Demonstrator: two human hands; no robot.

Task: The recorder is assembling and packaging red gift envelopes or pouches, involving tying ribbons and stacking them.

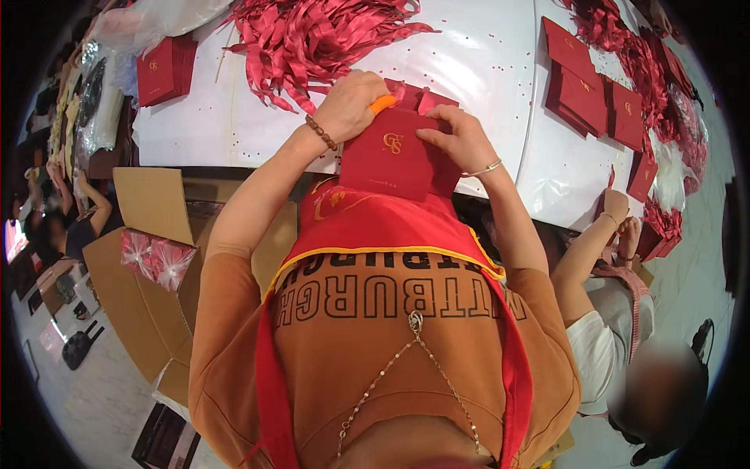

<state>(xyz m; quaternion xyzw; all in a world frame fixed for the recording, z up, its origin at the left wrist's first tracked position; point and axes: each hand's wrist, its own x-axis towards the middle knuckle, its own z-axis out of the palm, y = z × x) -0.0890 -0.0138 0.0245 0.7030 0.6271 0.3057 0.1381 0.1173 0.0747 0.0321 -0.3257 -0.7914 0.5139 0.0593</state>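
Note:
Red flat paper gift bags with a gold monogram are stacked at the table's near edge, against my red apron. Fingers curled, my left hand is at the top of the front bag. It grips a small orange object whose kind is mostly hidden. A short piece of red ribbon stands up at the bag's top edge. Beside that ribbon, my right hand closes on the bag's upper right part, thumb on its front face.
A heap of red ribbons lies ahead on the white-covered table. More red bags rest at the far left and right. An open cardboard box stands at my left. A co-worker's arm reaches the table at right.

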